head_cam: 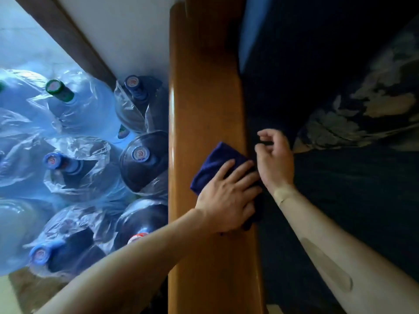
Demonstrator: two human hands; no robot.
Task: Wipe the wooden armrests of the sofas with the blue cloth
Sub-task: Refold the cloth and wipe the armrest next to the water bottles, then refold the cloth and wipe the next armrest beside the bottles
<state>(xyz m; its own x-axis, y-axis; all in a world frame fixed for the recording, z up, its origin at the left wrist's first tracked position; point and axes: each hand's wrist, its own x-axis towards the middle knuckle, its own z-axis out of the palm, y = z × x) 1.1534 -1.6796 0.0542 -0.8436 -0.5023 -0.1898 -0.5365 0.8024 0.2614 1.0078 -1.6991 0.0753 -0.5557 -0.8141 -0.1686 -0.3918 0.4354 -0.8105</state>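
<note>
— Head view: left hand point(226, 196) pressing flat, fingers spread, on the blue cloth point(213, 166) mid-armrest point(204, 87)!
— Right hand point(273, 159)?
— Loosely curled, empty, beside the cloth. Far stretch looks unwiped; other sofas unseen. Water bottles point(90, 155) alongside.

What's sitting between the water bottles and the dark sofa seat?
The wooden armrest runs between them in the head view, with the blue cloth on it under the left hand.
</note>
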